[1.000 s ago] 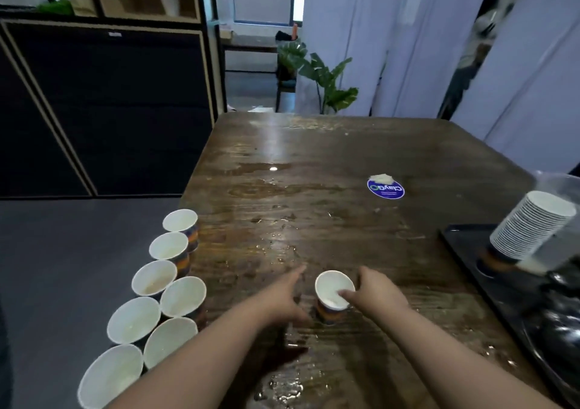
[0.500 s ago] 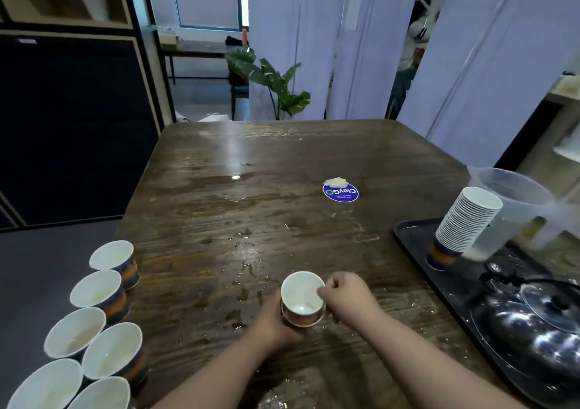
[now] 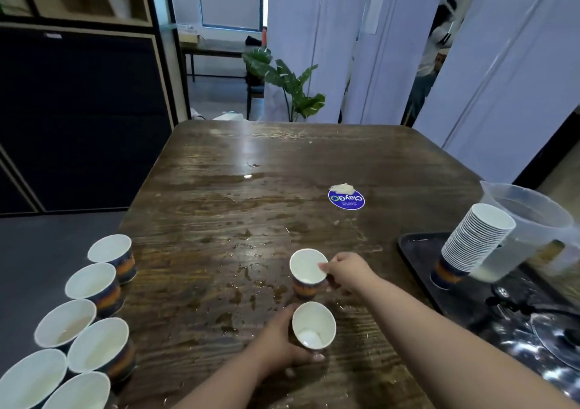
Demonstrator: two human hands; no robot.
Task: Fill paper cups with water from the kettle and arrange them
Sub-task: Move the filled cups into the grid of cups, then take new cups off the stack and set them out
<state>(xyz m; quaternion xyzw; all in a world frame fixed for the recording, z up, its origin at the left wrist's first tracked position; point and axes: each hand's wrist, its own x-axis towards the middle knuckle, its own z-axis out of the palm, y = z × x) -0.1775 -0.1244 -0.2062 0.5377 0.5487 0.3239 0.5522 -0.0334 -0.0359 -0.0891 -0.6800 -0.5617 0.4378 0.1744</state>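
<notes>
The left hand [image 3: 284, 341] is curling its fingers round a tilted white paper cup [image 3: 314, 325] above the wet brown wooden table [image 3: 251, 220]; the right hand [image 3: 346, 272] is pinching the rim of a second, upright paper cup [image 3: 308, 273] just beyond it.

Filled cups [image 3: 94, 286] crowd the table's [image 3: 282, 163] left edge, the tray [image 3: 417, 251] blocks the right; the far half lies open.

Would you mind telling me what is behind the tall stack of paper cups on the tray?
A clear plastic jug stands right behind the cup stack. The stack covers the jug's lower left side, so its base there cannot be seen.
</notes>
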